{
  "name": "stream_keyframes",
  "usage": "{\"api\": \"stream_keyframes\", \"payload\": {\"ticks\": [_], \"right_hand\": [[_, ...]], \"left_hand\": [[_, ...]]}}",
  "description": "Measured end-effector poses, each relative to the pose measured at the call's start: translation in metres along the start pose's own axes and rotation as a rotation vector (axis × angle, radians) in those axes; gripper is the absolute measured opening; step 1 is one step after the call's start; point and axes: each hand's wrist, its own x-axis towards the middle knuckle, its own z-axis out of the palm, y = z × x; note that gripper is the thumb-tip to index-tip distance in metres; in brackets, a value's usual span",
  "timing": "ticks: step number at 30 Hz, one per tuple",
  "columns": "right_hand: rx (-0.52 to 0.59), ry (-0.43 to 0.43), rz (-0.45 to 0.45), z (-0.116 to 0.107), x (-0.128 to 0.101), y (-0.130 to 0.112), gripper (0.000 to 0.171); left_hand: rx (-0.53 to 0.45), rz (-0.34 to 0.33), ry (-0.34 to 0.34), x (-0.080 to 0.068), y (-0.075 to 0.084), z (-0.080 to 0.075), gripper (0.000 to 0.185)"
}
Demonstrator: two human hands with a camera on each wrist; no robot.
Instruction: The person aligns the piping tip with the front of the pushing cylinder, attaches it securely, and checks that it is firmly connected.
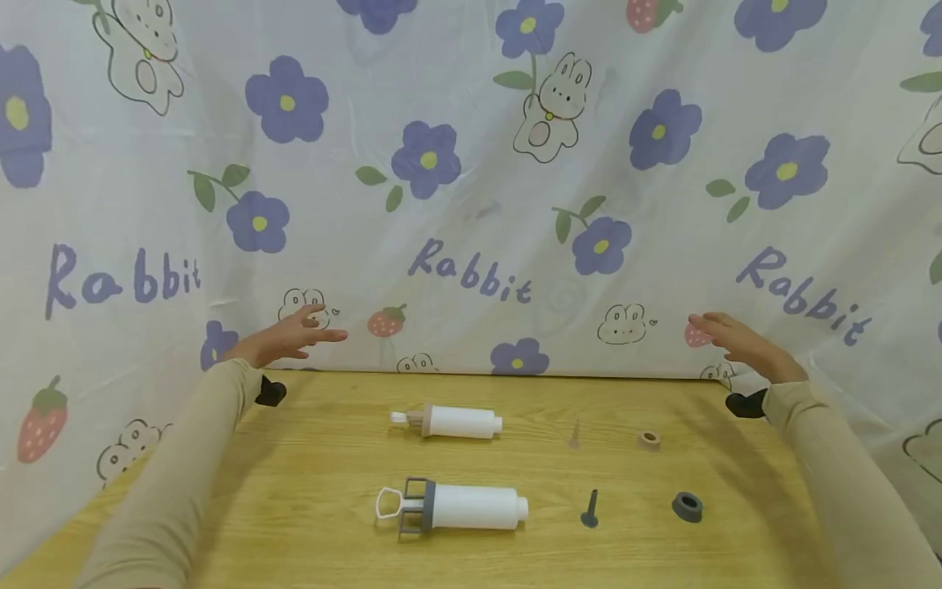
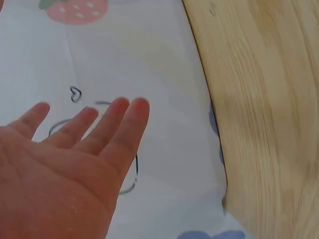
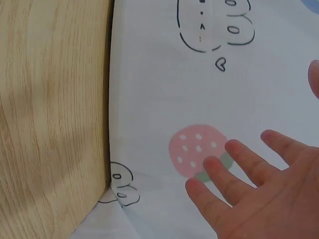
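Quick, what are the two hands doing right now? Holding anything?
Left hand: open, fingers straight, holding nothing, raised near the printed cloth.
Right hand: open, fingers spread, holding nothing, also up by the cloth.

Two arms in long sleeves, left sleeve (image 1: 184, 458) and right sleeve (image 1: 846, 474), both plain beige, soft knit-like fabric, snug fit, cuffs ending at wrists. Black wrist mount (image 1: 270, 392) under left cuff, matching black mount (image 1: 746, 403) under right cuff. Left hand (image 1: 290, 335) bare: no glove, ring, watch. Right hand (image 1: 736, 343) bare likewise. Short, unpainted fingernails.
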Motion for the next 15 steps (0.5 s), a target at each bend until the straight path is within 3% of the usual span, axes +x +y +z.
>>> {"api": "stream_keyframes", "payload": {"ticks": [2,5,10,15], "right_hand": [[0.016,-0.019,-0.027,0.003,-0.001,0.001,0.080],[0.021,-0.048,-0.058,0.008,-0.003,-0.003,0.076],[-0.020,-0.102,-0.048,0.016,-0.006,-0.006,0.075],[-0.015,-0.156,-0.049,0.021,-0.005,-0.006,0.073]], "left_hand": [[-0.081,0.020,-0.050,0.004,0.004,0.006,0.093],[-0.120,0.032,-0.105,0.010,0.011,0.016,0.090],[-0.125,0.023,-0.185,0.024,0.023,0.035,0.088],[-0.116,0.059,-0.257,0.034,0.034,0.051,0.087]]}}
